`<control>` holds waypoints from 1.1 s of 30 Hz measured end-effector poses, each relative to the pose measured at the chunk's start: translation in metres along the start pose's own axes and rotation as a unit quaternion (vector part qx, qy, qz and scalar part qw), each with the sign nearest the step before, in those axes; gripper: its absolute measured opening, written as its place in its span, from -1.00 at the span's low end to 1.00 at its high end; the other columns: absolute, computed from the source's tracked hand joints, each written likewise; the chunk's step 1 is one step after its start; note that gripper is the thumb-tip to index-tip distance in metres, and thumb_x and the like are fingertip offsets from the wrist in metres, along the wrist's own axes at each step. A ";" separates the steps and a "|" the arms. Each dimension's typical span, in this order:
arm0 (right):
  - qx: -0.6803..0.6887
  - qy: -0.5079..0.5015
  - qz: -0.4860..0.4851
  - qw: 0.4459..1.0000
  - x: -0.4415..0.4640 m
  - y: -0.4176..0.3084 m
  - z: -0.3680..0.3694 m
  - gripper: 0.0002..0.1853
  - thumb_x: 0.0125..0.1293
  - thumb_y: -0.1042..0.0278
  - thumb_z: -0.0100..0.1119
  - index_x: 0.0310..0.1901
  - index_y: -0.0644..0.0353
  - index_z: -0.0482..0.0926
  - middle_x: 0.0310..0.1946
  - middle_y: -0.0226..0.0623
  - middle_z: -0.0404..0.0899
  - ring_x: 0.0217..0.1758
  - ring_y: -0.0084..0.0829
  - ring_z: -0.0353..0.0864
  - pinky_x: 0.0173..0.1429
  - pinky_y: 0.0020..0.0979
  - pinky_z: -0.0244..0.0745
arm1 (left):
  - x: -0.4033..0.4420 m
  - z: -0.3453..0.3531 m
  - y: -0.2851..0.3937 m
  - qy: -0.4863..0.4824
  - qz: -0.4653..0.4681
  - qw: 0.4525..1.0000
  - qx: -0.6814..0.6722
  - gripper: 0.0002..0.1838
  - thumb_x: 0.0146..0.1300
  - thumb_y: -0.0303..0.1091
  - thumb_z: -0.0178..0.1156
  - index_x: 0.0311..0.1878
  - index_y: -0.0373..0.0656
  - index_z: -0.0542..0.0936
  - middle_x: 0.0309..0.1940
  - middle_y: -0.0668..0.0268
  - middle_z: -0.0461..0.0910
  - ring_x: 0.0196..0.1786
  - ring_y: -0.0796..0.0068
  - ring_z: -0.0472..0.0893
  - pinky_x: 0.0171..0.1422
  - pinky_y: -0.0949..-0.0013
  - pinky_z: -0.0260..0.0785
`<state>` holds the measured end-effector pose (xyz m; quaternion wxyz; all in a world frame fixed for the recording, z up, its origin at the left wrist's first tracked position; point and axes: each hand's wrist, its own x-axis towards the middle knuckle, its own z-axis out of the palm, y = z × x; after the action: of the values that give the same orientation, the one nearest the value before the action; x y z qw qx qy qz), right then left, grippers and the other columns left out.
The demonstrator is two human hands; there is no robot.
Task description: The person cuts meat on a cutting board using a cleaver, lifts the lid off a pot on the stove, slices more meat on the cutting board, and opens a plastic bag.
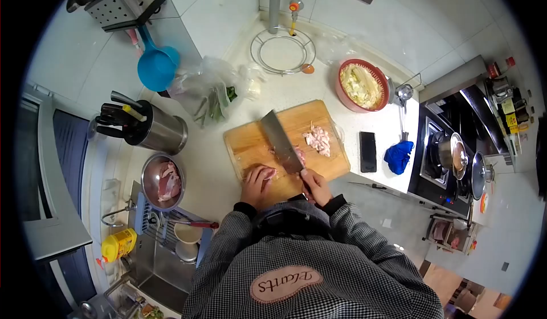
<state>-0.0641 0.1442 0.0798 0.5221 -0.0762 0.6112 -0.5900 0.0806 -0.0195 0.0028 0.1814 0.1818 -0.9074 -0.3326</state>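
A wooden cutting board (245, 139) lies on the counter in front of me. My right hand (315, 186) is closed round the handle of a cleaver (280, 141), whose broad blade slants up and left across the board. Fingers curled, my left hand (257, 185) presses on a piece of raw meat (270, 173) near the board's front edge. Some cut meat (299, 155) shows beside the blade, partly hidden by it. Farther right on the board is a small heap of chopped pale-pink meat (318, 140).
Left stand a steel bowl (149, 189) with raw meat, a knife block (171, 131) and a plastic bag (199, 91) of greens. Behind are a wire ring stand (251, 50) and a red basket (343, 94) of pale shredded food. A phone (368, 152), blue cloth (398, 157) and stove (424, 176) lie right.
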 end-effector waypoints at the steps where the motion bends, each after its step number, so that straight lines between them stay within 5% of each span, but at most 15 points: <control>1: -0.004 -0.002 0.002 1.000 0.003 -0.004 -0.004 -0.67 0.41 0.02 -0.14 -0.29 0.13 0.41 -0.77 -0.47 0.22 -0.84 -0.66 0.07 -0.77 -0.58 -0.08 | -0.001 -0.001 0.002 0.000 -0.010 1.000 -0.012 -0.69 0.11 -0.38 0.16 -0.04 -0.10 0.49 0.00 0.26 0.42 0.05 0.12 0.39 0.15 0.17 0.26; 3: 0.028 -0.020 0.059 0.998 0.009 -0.010 -0.013 -0.63 0.39 -0.02 -0.11 -0.22 0.18 0.43 -0.76 -0.48 0.20 -0.83 -0.64 0.10 -0.77 -0.57 -0.04 | 0.000 -0.002 0.003 0.009 0.004 1.000 -0.022 -0.72 0.11 -0.39 0.18 -0.07 -0.11 0.51 -0.03 0.24 0.44 0.02 0.14 0.43 0.11 0.20 0.30; 12: -0.133 0.016 -0.054 0.990 0.012 -0.003 -0.024 -0.65 0.40 0.04 -0.09 -0.29 0.20 0.45 -0.76 -0.44 0.30 -0.81 -0.66 0.17 -0.71 -0.59 0.06 | -0.009 0.000 -0.016 0.007 0.040 0.996 0.077 -0.73 0.10 -0.38 0.20 -0.08 -0.09 0.54 -0.03 0.30 0.46 0.01 0.22 0.45 0.06 0.27 0.38; 15: -0.370 -0.008 -0.171 0.913 0.013 0.005 -0.021 -0.60 0.31 0.00 0.04 -0.26 0.28 0.46 -0.69 -0.31 0.37 -0.66 -0.43 0.36 -0.54 -0.39 0.29 | -0.014 0.007 -0.013 -0.006 0.057 0.994 0.091 -0.70 0.10 -0.36 0.21 -0.05 -0.07 0.54 -0.01 0.33 0.46 0.05 0.24 0.44 0.08 0.28 0.38; 16: -0.431 0.017 -0.124 0.894 0.011 0.001 -0.017 -0.53 0.23 -0.07 0.09 -0.25 0.30 0.48 -0.62 -0.14 0.47 -0.52 -0.16 0.49 -0.36 -0.23 0.41 | -0.007 0.004 -0.008 0.006 0.052 0.996 0.078 -0.69 0.11 -0.34 0.21 -0.03 -0.05 0.54 0.00 0.34 0.46 0.07 0.25 0.44 0.10 0.29 0.37; 20: -0.521 0.039 -0.078 0.849 0.006 0.006 -0.009 -0.56 0.20 -0.06 0.08 -0.11 0.18 0.47 -0.43 0.06 0.58 -0.29 0.03 0.58 -0.19 -0.10 0.47 | -0.010 0.012 -0.012 -0.011 0.037 0.995 0.088 -0.68 0.14 -0.32 0.19 0.00 -0.04 0.53 0.02 0.35 0.46 0.12 0.27 0.41 0.14 0.31 0.35; 26: -0.639 -0.003 -0.127 0.759 0.007 0.022 -0.031 -0.62 0.19 0.01 0.07 -0.07 0.07 0.44 -0.48 -0.03 0.58 -0.36 0.01 0.56 -0.25 -0.06 0.47 | -0.015 0.026 -0.026 -0.027 0.030 0.994 0.103 -0.66 0.14 -0.34 0.17 0.03 -0.07 0.51 0.06 0.30 0.43 0.14 0.24 0.39 0.20 0.27 0.29; 33: -0.660 -0.047 -0.128 0.739 0.008 0.008 -0.029 -0.65 0.23 0.07 0.03 -0.05 0.06 0.37 -0.48 -0.07 0.58 -0.37 0.02 0.56 -0.30 -0.04 0.45 | -0.020 0.028 -0.035 -0.046 0.044 0.992 0.113 -0.53 -0.03 -0.49 0.14 0.06 -0.07 0.51 0.08 0.28 0.42 0.15 0.21 0.36 0.25 0.26 0.25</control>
<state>-0.0851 0.1594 0.0623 0.2886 -0.5073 0.8063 -0.0960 0.0927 -0.0201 -0.0451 0.1324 0.1461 -0.9536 -0.2276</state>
